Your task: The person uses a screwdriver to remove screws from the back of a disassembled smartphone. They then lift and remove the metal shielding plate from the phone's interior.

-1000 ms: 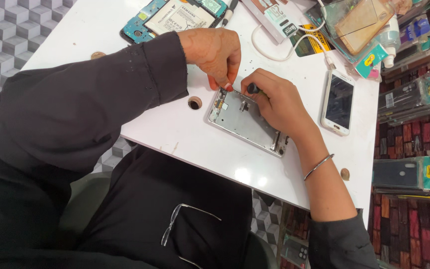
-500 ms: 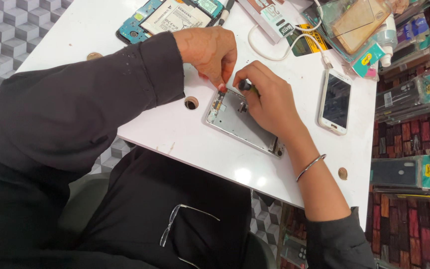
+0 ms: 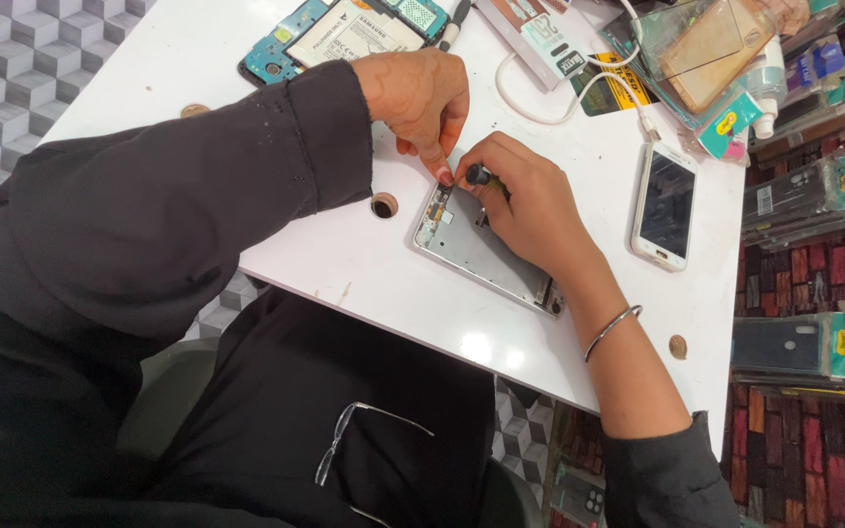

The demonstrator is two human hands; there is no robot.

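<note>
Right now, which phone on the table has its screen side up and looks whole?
The white phone lying to the right of the right hand. The silver phone frame under the hands is stripped open, and the opened blue-edged phone at the far edge shows its insides.

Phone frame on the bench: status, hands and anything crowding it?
Left hand pinching at the phone frame top edge. Right hand holds a small screwdriver there. White phone lies apart; nothing blocking.

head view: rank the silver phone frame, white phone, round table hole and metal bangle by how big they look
1. Silver phone frame, partly hidden under the right hand.
2. White phone, close to the frame in size, so that order is unsure.
3. Metal bangle.
4. Table hole, smallest.
</note>
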